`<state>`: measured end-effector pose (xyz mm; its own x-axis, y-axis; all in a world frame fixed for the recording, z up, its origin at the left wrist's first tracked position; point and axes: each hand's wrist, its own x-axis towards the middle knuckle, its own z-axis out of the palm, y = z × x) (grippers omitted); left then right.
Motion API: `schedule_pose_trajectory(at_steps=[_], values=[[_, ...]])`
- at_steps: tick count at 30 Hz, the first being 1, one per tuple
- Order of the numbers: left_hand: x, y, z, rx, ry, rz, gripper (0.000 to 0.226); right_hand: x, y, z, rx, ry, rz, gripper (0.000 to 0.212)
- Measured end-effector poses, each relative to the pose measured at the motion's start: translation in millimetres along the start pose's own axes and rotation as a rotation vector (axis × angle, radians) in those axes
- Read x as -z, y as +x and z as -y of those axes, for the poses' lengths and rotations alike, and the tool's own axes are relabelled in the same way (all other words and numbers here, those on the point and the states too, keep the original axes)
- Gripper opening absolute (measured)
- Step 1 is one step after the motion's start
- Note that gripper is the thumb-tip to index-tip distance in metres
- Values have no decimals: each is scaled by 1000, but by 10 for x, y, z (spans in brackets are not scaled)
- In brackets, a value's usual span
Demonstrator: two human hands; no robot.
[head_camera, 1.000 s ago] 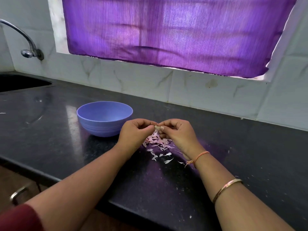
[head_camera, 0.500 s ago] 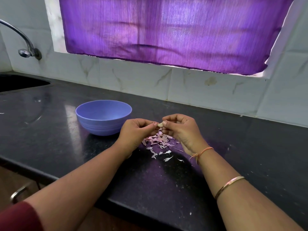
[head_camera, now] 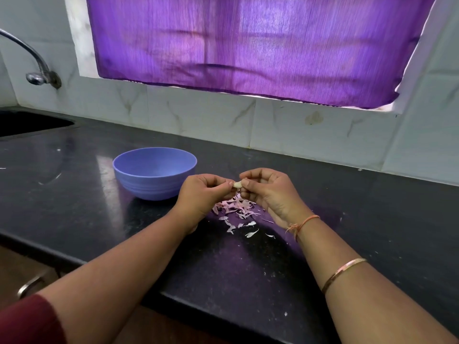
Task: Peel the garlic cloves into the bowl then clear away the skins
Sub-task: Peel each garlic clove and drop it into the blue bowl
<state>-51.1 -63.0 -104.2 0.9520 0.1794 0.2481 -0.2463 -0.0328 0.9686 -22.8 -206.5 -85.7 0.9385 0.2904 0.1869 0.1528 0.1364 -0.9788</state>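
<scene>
Garlic clove (head_camera: 237, 184), small, light, firm and probably slippery once bared, pinched at its two ends between left hand (head_camera: 203, 192) and right hand (head_camera: 270, 192); papery skins (head_camera: 236, 207) lie just below the grip, bowl (head_camera: 146, 187) to its left.

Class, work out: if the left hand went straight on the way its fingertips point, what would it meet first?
The left hand pinches the clove and points toward the right hand, which pinches its other end. It would probably meet that hand first; depth is unclear from one view.
</scene>
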Motion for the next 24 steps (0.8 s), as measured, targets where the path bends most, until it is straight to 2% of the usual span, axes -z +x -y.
schedule_pose_trajectory(at_steps=[4,11,17,20,24], values=[[-6,10,-1,33,-69,8,10,-15,1,-1,-12,76,-18,17],[-19,22,9,11,-76,-22,9,-16,27,-23,-1,33,-32,7],[-7,33,39,9,5,-55,9,-47,8,-43,-27,7,54,15],[-2,49,38,10,16,-72,10,-37,35,-52,9,-75,-21,7],[-10,53,54,-6,76,-78,14,-24,66,-55,26,-81,-107,10]])
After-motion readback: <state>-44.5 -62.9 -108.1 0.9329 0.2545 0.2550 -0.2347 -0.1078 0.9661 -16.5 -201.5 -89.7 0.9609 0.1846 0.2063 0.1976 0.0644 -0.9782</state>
